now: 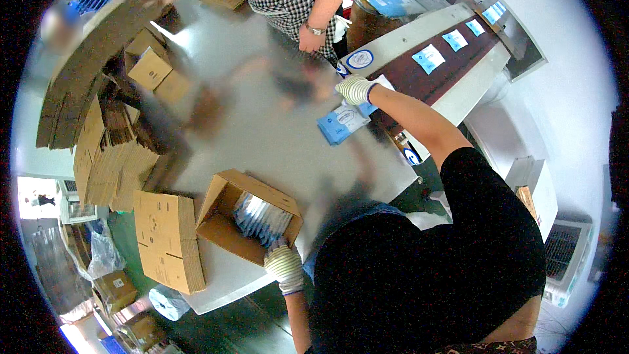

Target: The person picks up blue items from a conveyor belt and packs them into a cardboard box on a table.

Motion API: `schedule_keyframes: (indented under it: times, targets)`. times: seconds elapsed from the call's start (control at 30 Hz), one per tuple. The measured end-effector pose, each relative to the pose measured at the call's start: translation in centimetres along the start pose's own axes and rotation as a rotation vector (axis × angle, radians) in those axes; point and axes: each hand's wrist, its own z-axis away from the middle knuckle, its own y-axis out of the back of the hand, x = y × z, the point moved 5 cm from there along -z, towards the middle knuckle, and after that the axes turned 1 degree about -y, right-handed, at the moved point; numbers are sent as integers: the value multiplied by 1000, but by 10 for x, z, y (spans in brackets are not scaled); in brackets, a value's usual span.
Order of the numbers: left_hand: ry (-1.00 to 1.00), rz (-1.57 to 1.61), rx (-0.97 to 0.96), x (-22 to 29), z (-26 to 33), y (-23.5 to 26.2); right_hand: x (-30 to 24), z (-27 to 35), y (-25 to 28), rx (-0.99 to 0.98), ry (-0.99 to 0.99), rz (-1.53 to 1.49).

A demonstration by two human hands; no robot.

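Observation:
My left hand point(284, 267), in a striped knitted glove, is closed over the near rim of an open cardboard box point(229, 239). Inside the box stands a row of blue and silvery flat packets point(262, 218). My right hand point(354, 90), gloved the same way, reaches to the near end of a conveyor point(453, 65). Its fingers point left and their undersides are hidden, so their grip does not show. Just below that hand, a small pile of blue and white packets point(342, 124) lies on the grey table point(262, 137).
More packets point(429, 59) lie spaced along the dark belt. Flattened cartons point(167, 242) stand left of the box, with further carton stacks point(114, 151) behind. Another open box point(149, 69) sits farther off. Across the table a person in a checked apron point(285, 10) rests one hand on stacked cardboard.

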Motion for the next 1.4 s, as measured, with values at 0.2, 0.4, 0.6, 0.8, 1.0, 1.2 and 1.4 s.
schedule_keyframes:
  times: [0.2, 0.4, 0.6, 0.8, 1.0, 1.2, 1.4]
  targets:
    - [-67, 87, 83, 3, -7, 15, -3, -34, -33, -406, 52, -104]
    - [-29, 89, -116, -4, -5, 5, -42, -14, -71, -605, 41, -145]
    - [-32, 157, -38, -7, -6, 2, -133, 73, -91, -21, 129, 25]
    - [-42, 114, -59, -9, 1, -2, -161, 112, -71, -441, 31, -495]
    - [-44, 105, -240, -2, 7, 3, -291, 157, 128, 397, 1157, -818]
    - [-143, 52, -374, 29, 15, 8, -401, 49, 99, 478, 597, -58]
    - [-91, 169, -117, 20, 34, 14, -401, 44, 51, 463, 664, -42]
